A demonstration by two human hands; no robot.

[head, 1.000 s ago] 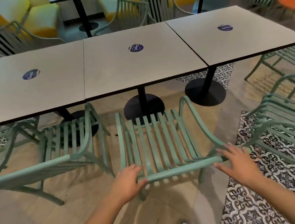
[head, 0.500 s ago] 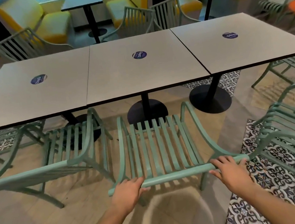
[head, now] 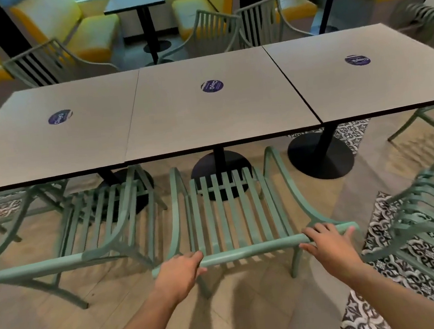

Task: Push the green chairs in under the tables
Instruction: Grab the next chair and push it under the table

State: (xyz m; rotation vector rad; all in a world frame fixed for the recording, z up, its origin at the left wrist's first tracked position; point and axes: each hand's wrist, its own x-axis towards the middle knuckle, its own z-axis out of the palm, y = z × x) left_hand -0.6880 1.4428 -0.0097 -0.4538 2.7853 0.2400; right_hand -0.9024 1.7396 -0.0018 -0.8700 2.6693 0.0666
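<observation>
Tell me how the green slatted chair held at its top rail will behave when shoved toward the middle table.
The green slatted chair looks like a rigid frame, so it should move as one piece, not flex. With both hands high on the top rail, its legs may catch on the floor and tip it forward. The open slats suggest it is fairly light.

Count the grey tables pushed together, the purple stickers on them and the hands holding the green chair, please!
Grey tables: 3
Purple stickers: 3
Hands on the green chair: 2
Total: 8
</observation>
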